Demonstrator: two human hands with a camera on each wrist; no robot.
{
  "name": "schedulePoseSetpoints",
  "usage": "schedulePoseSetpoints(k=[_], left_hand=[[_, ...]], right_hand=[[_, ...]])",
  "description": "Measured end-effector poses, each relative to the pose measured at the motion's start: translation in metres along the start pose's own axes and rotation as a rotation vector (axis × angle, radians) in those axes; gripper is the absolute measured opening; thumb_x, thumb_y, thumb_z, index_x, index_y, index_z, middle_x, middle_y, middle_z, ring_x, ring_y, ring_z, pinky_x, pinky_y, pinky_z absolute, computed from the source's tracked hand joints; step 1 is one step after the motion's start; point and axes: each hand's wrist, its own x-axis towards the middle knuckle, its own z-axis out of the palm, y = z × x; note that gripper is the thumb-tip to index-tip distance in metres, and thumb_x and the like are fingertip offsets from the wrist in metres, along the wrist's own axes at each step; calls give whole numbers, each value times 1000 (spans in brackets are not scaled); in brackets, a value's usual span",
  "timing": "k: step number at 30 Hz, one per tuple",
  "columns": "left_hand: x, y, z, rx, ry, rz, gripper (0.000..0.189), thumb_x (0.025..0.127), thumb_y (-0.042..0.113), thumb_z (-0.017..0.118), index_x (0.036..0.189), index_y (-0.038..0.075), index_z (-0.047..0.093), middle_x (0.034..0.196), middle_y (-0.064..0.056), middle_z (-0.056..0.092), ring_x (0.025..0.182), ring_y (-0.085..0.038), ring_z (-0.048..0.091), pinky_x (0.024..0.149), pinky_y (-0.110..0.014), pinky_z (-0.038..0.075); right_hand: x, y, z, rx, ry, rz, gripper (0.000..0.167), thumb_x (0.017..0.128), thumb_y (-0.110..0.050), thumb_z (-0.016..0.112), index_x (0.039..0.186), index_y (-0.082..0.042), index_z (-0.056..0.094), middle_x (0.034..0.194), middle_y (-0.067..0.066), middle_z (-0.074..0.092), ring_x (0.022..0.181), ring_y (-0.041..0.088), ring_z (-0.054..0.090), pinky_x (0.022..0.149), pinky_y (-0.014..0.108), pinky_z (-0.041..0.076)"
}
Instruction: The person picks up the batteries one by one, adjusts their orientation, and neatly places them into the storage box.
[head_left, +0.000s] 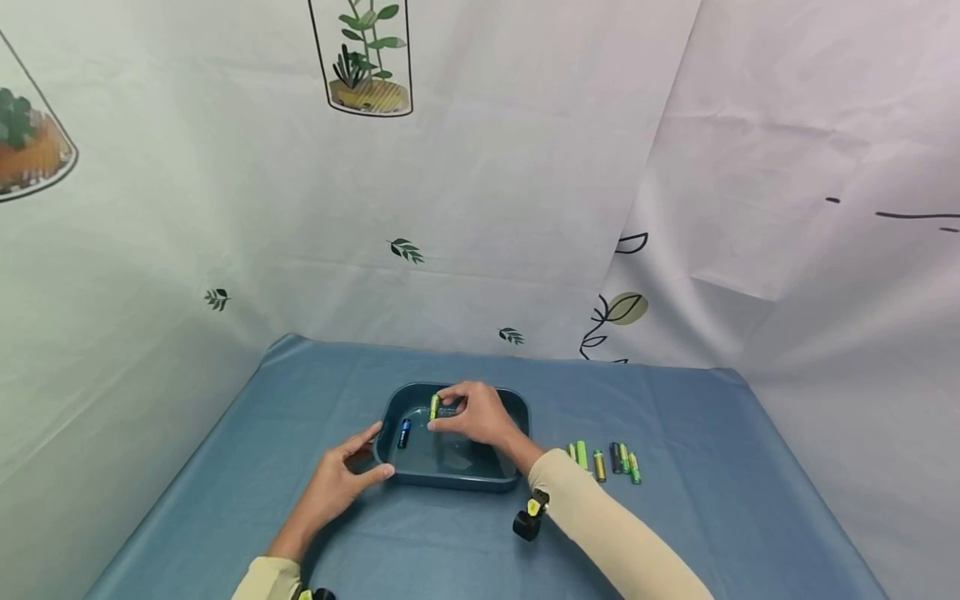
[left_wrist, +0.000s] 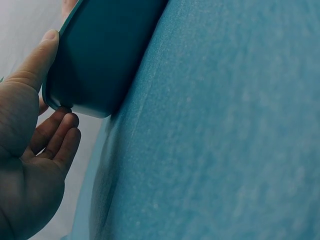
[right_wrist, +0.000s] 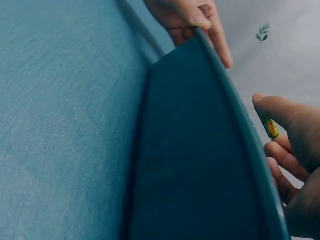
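A dark teal rectangular tray sits on the blue cloth. My left hand grips its left end, thumb at the near corner and fingers at the far side; in the left wrist view the thumb lies along the rim. Over the inside of the tray, my right hand pinches a small yellow-green battery, held nearly upright between thumb and fingers. The same battery shows beyond the rim in the right wrist view. A blue and black battery lies in the tray's left part.
Several batteries, mostly green and yellow, lie on the cloth right of the tray, among them a dark one and a gold-green one. Blue cloth covers the table. White printed curtains hang behind and at both sides.
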Motion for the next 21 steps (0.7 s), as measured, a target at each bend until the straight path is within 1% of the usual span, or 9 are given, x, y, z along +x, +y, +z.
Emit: schedulePoseSetpoints(k=[3,8,11,13,17,21], left_hand=[[1,-1,0,-2,-9,4,75,89,27,83,154,11,49,154,-21,47,127,-34,58,105,-50,52],[1,-2,-1,1,-6,-16,76,88,27,83,154,13,48,155,-19,47,128,-34,58,106,-51,52],[1,-3,-1,3,0,-27,75,88,28,83,154,14,49,155,-18,47,128,-34,58,106,-51,52],[1,-3,-1,6,-6,-22,75,89,28,83,154,14,48,155,-19,47,128,-34,58,106,-51,51],[1,-3,0,1,-9,-15,75,89,28,82,154,14,48,155,-18,46,128,-34,57,107,-51,51],[1,-3,1,-7,-8,-21,75,89,27,83,154,15,49,155,-17,47,128,-33,57,107,-50,51]], right_hand=[[1,0,6,-3,-8,3,47,83,-34,88,123,-13,75,107,3,73,73,4,60,63,22,54],[5,-3,17,7,-21,18,48,82,-33,89,122,-12,75,108,5,74,70,3,60,61,21,54],[8,-4,23,7,-30,43,50,81,-35,89,123,-12,75,109,4,74,70,2,60,61,20,54],[10,-5,27,4,-32,60,50,81,-35,90,123,-12,75,109,5,74,70,2,60,61,21,54],[13,-7,33,-10,-29,85,50,80,-36,90,123,-13,76,110,4,74,72,3,62,63,21,56],[16,-6,37,-33,-19,105,51,79,-37,90,122,-14,76,107,0,74,81,5,65,68,23,57]])
